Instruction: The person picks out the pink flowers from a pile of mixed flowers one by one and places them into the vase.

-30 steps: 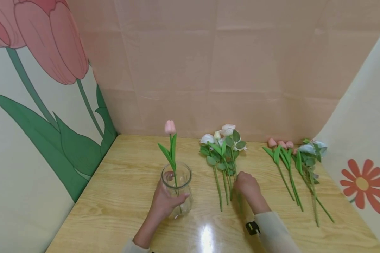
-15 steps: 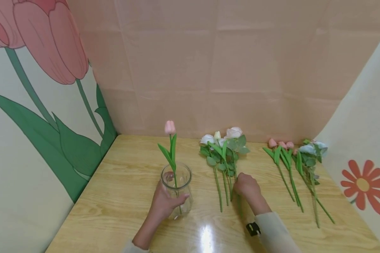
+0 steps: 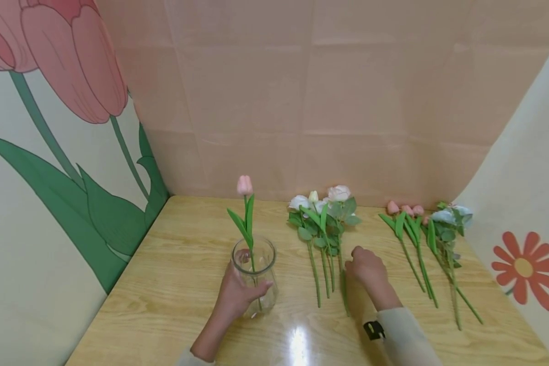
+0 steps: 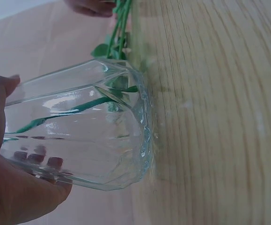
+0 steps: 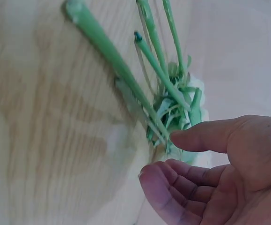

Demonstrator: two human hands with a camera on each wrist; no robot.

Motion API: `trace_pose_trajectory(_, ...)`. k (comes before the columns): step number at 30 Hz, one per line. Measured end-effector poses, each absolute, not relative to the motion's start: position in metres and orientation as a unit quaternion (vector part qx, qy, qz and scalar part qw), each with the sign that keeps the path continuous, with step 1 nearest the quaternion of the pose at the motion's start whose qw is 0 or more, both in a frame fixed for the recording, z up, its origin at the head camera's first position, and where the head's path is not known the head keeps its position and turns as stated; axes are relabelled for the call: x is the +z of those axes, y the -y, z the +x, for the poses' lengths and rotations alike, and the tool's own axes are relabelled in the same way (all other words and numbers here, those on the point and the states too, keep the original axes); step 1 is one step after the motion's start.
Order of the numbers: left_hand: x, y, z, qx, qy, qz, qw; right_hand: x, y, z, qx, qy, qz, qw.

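My left hand (image 3: 235,292) holds a clear glass vase (image 3: 267,297) round its side; in the left wrist view fingertips show through the faceted glass (image 4: 88,136). One pink tulip (image 3: 244,185) with green leaves stands in it, leaning on the rim. My right hand (image 3: 368,269) is beside the stems of a row of white flowers, just right of a pale pink rose (image 3: 339,193) lying on the table. In the right wrist view, thumb and loosely bent fingers (image 5: 191,173) are apart, with the thumb tip close to a green stem (image 5: 112,56) and nothing gripped.
Several pink tulips (image 3: 407,209) and a blue flower (image 3: 448,216) lie farther right on the wooden table (image 3: 164,295). A white rose (image 3: 299,202) and a cream tulip (image 3: 313,196) lie in the middle row. A pink backdrop (image 3: 347,101) rises behind the table.
The pale pink rose in the middle row turned and settled lower on the table. My right hand then let go of its stem and moved slightly right. The left hand kept its hold.
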State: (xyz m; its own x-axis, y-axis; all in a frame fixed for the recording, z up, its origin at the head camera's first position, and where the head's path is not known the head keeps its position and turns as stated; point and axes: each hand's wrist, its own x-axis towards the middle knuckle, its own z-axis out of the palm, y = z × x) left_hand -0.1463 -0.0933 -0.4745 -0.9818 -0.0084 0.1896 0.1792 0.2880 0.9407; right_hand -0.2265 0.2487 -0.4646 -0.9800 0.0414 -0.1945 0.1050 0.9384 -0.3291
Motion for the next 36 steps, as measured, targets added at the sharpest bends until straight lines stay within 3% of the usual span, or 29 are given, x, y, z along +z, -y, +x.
trace_pose_trajectory(36, -0.474, 0.094, -0.148, -0.598, 0.798, -0.046, 0.062, -0.46, -0.334, -0.229, -0.157, -0.982, 0.058, 0.084)
